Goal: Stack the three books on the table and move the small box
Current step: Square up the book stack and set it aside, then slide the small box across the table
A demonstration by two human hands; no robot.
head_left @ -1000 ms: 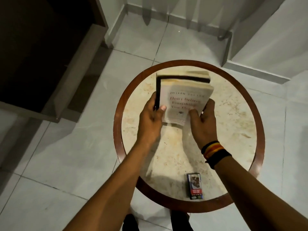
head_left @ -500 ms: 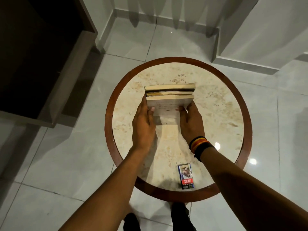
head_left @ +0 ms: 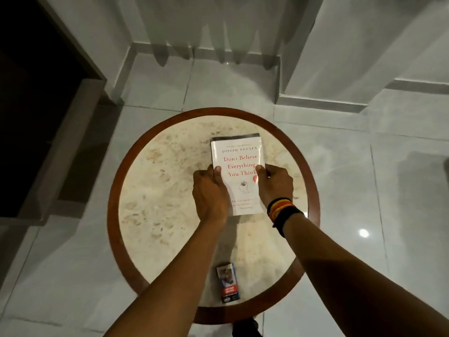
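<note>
Books (head_left: 237, 166) now lie flat between both hands (head_left: 274, 184).

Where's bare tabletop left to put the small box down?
Widest free patch: left side, between the wooden rim and the left hand. Another on the right, between the right hand and the rim. Crowded: the centre, with the book stack and both forearms crossing towards the small box.

Hidden beneath the white paperback book (head_left: 239, 166): any lower books, save a dark edge. Covered by the left hand (head_left: 210, 193) and right hand (head_left: 275, 183): its lower corners. Too blurred to read: small blue-and-red box (head_left: 228, 283).
</note>
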